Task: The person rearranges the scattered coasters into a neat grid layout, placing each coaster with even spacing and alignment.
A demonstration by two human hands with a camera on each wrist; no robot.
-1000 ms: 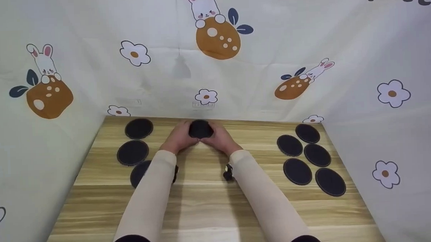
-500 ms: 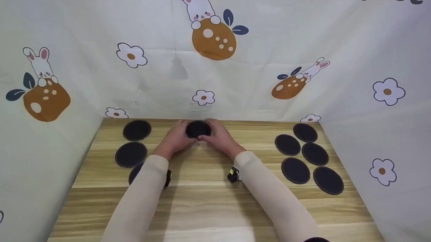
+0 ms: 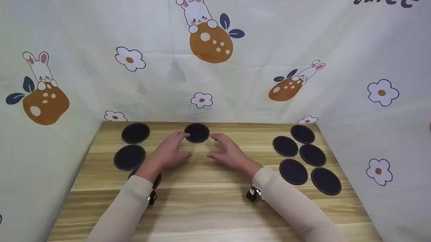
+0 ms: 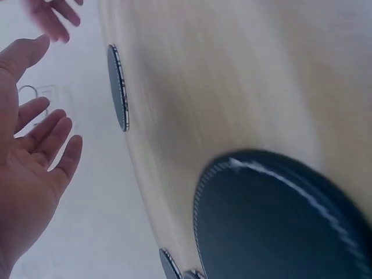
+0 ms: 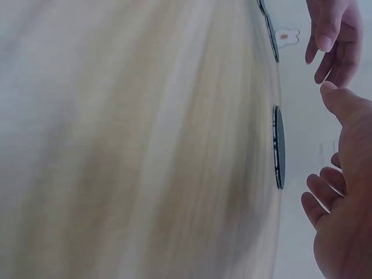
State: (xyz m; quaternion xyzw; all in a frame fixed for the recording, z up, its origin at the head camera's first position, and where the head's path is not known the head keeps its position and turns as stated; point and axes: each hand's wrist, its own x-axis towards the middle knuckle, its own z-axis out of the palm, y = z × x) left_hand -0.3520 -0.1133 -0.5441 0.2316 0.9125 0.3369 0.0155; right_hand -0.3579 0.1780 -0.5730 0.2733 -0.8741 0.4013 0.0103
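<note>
A round black coaster (image 3: 198, 132) lies flat on the wooden table near its back edge. In the left wrist view its stitched rim shows from the side, and the coaster (image 4: 118, 87) rests on the wood. My left hand (image 3: 170, 151) hovers at its front left, fingers spread and holding nothing. To the front right is my right hand (image 3: 231, 152), also without anything in it, thumb and fingers apart. Both palms face each other, clear of the coaster in the wrist views.
On the left lie more black coasters (image 3: 129, 157), one partly hidden under my left forearm. Several coasters (image 3: 293, 171) are grouped at the right. A printed cloth (image 3: 157, 83) with rabbits and flowers surrounds the wooden table (image 3: 204, 214).
Both hands have let go of the middle coaster and moved apart and back toward me. The coaster, gripped between them before, now lies alone on the table.
</note>
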